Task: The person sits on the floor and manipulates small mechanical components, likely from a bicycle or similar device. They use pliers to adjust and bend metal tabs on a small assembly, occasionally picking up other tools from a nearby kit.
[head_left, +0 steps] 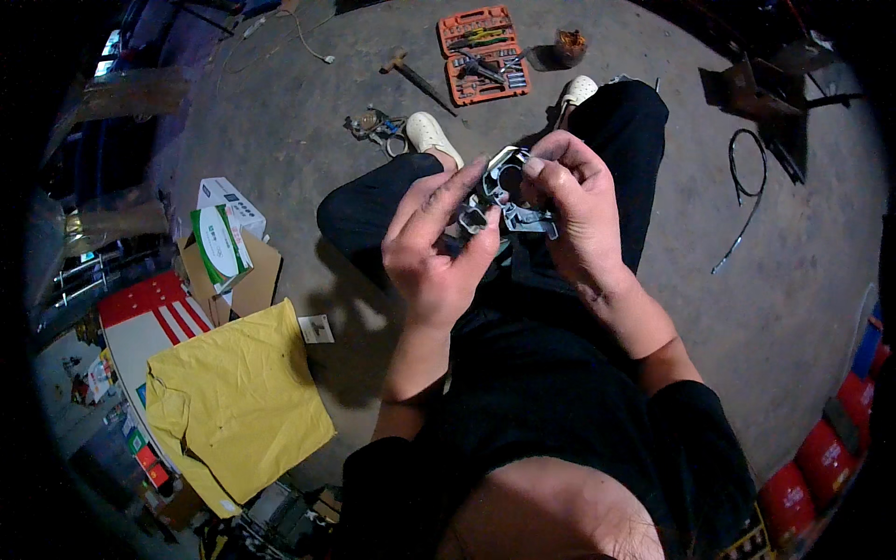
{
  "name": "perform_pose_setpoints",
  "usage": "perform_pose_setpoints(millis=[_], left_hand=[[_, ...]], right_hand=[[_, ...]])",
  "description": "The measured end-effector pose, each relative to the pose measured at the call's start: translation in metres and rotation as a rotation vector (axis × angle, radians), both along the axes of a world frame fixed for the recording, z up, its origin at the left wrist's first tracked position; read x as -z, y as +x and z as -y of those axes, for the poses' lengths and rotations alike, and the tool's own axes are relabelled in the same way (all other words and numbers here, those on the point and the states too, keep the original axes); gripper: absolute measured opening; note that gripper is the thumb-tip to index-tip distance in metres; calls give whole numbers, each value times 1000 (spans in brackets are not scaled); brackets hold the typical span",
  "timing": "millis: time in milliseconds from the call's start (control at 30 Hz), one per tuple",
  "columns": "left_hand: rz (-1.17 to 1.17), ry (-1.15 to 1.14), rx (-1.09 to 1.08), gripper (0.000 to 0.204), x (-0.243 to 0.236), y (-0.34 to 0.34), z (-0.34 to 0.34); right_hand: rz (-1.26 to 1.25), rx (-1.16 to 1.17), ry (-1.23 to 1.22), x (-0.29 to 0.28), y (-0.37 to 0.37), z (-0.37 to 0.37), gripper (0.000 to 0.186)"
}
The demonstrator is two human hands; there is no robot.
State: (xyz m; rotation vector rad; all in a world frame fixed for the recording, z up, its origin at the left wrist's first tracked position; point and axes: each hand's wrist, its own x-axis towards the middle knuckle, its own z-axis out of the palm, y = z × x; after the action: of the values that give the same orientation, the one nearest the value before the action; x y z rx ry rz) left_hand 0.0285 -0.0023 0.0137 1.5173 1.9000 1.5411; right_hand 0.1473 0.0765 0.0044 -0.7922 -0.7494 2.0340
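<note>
A small silver-and-black metal part (530,222) with a round opening is held up between my hands, above my lap. My left hand (432,245) grips its left side, with the fingers curled around a dark, boxy end. On the other side my right hand (586,213) pinches the upper edge between thumb and bent forefinger. The fingers cover some of the part, and its exact kind cannot be made out.
An orange tool case (483,82) lies beyond my feet, near a hammer (417,81) and a jar (570,45). Left are a cardboard box (257,280) and a yellow sack (247,401). A black cable (737,168) and red drums (826,462) are right.
</note>
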Motion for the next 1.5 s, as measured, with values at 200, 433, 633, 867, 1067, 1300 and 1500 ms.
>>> perform_pose_setpoints(millis=[200, 433, 633, 867, 1067, 1300, 1500], left_hand=[[851, 48, 36, 31, 3, 10, -1], [1234, 56, 24, 17, 1, 14, -1], [1465, 71, 37, 24, 17, 6, 0], [2276, 129, 255, 29, 22, -4, -3], [2137, 138, 162, 27, 18, -9, -3], [1730, 23, -22, 26, 20, -7, -5], [1593, 5, -43, 19, 22, -4, -7]], right_hand=[[121, 178, 239, -3, -7, 11, 8], [117, 235, 294, 1, -13, 12, 9], [197, 249, 404, 8, -15, 14, 10], [-7, 48, 107, 28, -17, 9, 8], [-108, -113, -21, 34, -25, 4, 11], [63, -111, 232, 30, -20, -4, 22], [307, 16, 460, 26, -25, -2, 10]])
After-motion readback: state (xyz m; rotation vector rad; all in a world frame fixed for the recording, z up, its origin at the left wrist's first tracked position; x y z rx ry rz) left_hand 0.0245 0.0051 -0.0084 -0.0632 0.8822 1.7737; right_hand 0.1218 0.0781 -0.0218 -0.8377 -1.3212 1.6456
